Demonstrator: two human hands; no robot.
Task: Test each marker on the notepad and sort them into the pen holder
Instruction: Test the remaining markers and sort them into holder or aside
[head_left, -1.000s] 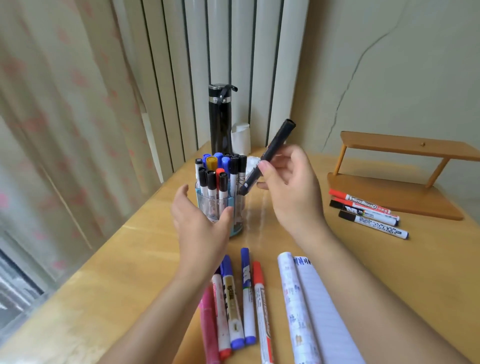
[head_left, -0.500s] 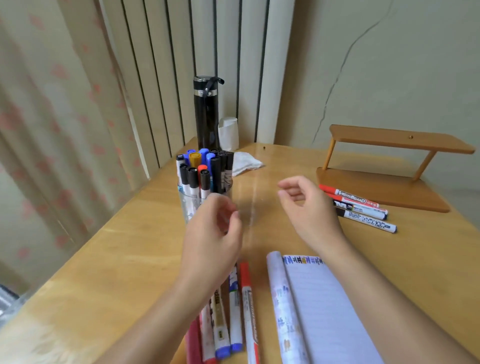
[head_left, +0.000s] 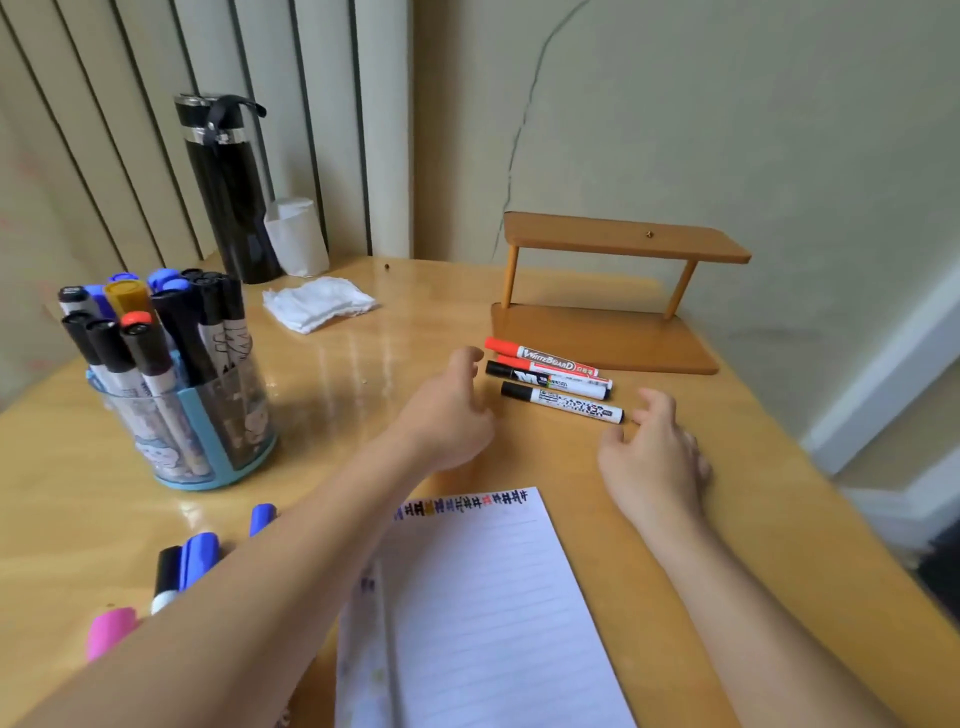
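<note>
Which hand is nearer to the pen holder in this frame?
Left. The left hand is to the right of the pen holder, apart from it; the right hand is even farther right, beyond the left hand.

Both bare forearms are stretched forward over the scene. The left forearm is seen entering from the 7 o'clock corner of the view and is angled towards 1 o'clock. The left hand is held near the centre, turned on its edge, with the thumb raised towards 12 o'clock and the other digits loosely curled towards 3 o'clock. Nothing is gripped in it. The right forearm is seen entering from 5 o'clock and is angled towards 11 o'clock. The right hand is held palm down at 3 o'clock of the left one, its fingers slightly spread and bent. Nothing is held in it. The two hands are set apart.
</note>
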